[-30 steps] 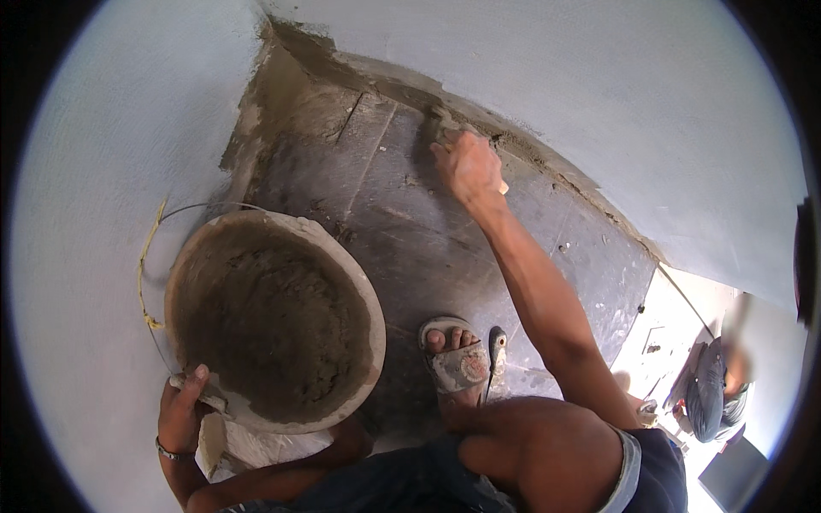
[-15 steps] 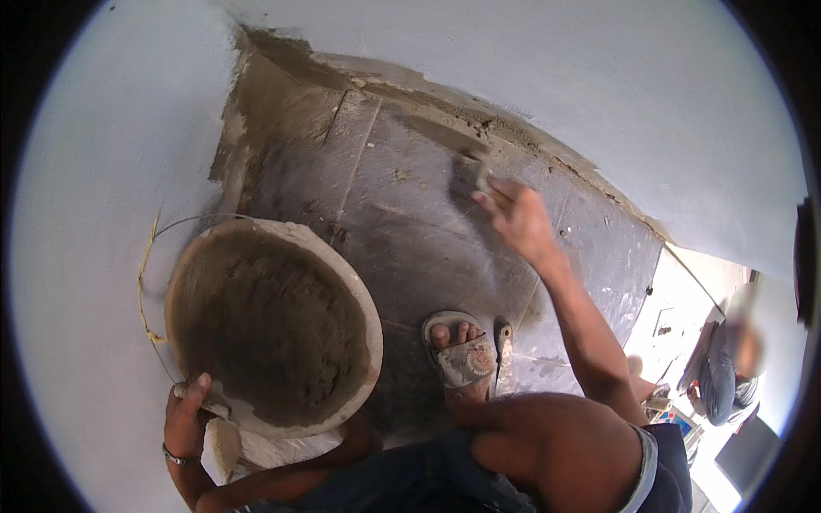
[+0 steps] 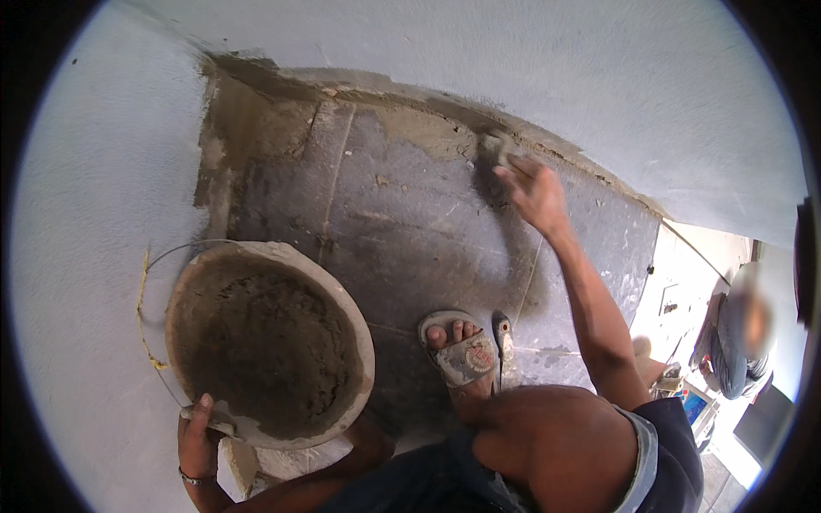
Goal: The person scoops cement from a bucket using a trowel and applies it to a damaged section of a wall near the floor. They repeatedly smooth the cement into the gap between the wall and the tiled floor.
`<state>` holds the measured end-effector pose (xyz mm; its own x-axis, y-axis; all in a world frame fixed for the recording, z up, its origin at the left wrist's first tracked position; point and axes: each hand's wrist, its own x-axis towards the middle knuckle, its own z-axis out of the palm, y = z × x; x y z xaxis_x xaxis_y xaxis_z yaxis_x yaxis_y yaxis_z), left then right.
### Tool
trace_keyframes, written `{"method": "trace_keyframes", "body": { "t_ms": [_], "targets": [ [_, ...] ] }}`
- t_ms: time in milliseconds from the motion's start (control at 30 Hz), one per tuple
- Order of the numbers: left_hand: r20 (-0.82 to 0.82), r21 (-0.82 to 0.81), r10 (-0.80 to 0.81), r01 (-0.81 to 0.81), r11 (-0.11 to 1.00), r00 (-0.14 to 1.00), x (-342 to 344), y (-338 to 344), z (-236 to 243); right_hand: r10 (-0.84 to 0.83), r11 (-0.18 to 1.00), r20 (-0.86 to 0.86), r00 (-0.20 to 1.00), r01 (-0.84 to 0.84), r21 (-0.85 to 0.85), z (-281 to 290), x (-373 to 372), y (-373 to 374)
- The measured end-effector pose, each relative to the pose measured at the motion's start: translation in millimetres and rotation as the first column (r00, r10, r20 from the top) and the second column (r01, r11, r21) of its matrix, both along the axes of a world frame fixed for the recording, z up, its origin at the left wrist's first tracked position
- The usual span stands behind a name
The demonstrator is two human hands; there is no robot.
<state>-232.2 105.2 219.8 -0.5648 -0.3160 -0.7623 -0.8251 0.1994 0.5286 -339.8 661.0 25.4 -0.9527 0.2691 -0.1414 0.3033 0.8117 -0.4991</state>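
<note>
My right hand (image 3: pixel 537 195) is closed around the handle of a small trowel (image 3: pixel 493 147), smeared by motion, its blade against the foot of the far wall. A strip of wet mortar (image 3: pixel 419 128) lies on the floor along that wall, left of the blade. At the lower left, my left hand (image 3: pixel 202 434) grips the near-left edge of a round, mortar-crusted tub (image 3: pixel 363 363), thumb on top and the other fingers hidden below. Dark grey mortar (image 3: pixel 256 359) coats the inside of the tub, which seems tilted.
Pale walls meet in the far left corner, their lower edges mortared (image 3: pixel 248 111). A wire handle with yellow cord (image 3: pixel 144 316) stands off the tub's left side. My sandalled foot (image 3: pixel 462 350) is on the grey tiled floor (image 3: pixel 419 231), beside a narrow tool (image 3: pixel 505 346). Another person (image 3: pixel 740 342) sits far right.
My right hand has moved the trowel a little right and up along the wall's foot, exposing more of the mortar strip. My left hand keeps its hold on the tub; the view has shifted slightly.
</note>
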Motion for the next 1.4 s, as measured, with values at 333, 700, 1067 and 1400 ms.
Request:
{"method": "trace_keyframes", "body": {
  "t_ms": [333,700,1067,1400],
  "targets": [
    [-0.001,-0.001,0.004,-0.004,1.000,1.000,-2.6,-2.4,-2.2,0.168,0.981,-0.060,0.984,-0.162,0.104,-11.5,57.8,57.8],
    [0.003,-0.037,0.019,-0.019,0.999,1.000,-0.3,-1.6,-0.6,0.024,0.987,-0.119,0.993,-0.004,0.162,-23.2,27.6,8.1],
    [0.025,-0.099,0.024,-0.021,0.995,0.999,-4.9,4.5,4.2,0.138,0.987,-0.410,0.902,-0.091,0.133,16.1,4.1,-35.8],
    [0.004,0.055,0.025,-0.025,0.998,1.000,-3.6,3.2,7.9,0.103,0.981,-0.049,0.993,-0.110,-0.162,-15.7,-97.1,-141.5]
  ]
}}
